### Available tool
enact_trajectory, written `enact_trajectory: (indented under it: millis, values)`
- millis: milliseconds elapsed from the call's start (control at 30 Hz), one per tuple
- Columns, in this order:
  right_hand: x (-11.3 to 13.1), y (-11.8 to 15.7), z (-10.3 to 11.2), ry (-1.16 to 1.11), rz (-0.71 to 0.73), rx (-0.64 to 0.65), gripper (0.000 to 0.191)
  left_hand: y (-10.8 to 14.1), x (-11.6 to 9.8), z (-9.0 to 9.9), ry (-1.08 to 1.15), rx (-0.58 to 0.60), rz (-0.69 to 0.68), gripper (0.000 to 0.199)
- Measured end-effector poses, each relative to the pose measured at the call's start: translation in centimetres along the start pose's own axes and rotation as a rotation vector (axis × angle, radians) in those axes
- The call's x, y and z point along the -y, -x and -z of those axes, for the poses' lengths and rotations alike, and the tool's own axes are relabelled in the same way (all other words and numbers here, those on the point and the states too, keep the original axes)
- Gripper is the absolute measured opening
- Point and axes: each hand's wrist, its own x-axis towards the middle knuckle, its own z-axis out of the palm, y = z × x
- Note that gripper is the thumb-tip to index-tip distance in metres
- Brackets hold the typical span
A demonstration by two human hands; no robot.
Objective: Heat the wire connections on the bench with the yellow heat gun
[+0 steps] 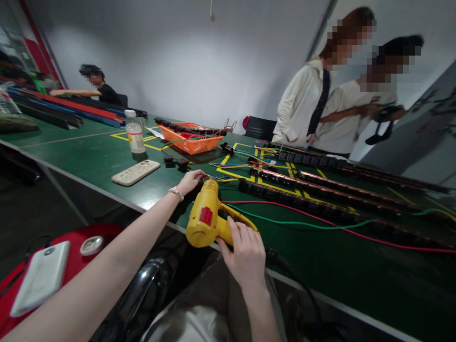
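A yellow heat gun (206, 216) with a red label lies over the near edge of the green table, its nozzle pointing away from me. My right hand (244, 244) is wrapped round its handle. Beside the nozzle, my left hand (190, 183) pinches thin wires, of which a red bit shows at the fingertips. Coloured wires (226, 179) run from there to a long black strip of connectors (285, 194). Red and green cables (302, 222) stretch to the right across the table.
An orange basket (194, 145) holds black parts. A bottle (134, 135) and a phone (136, 173) are on the table at left. More strips (320, 183) lie at right. Two people stand behind the table; another sits at far left. A red stool (80, 259) is at lower left.
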Motion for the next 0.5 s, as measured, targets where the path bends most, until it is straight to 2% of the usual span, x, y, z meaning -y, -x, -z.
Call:
enact_trajectory:
  millis: [267,500]
  values:
    - [-2.9,1.1,0.9,0.039,0.031,-0.023,0.045,0.7,-1.2,0.7,-0.142,-0.024,0.046,0.03]
    - [-4.7,1.5,1.6,0.139,-0.027,-0.015,0.044,0.7,-1.1,0.8,-0.158,-0.009,0.065,0.031]
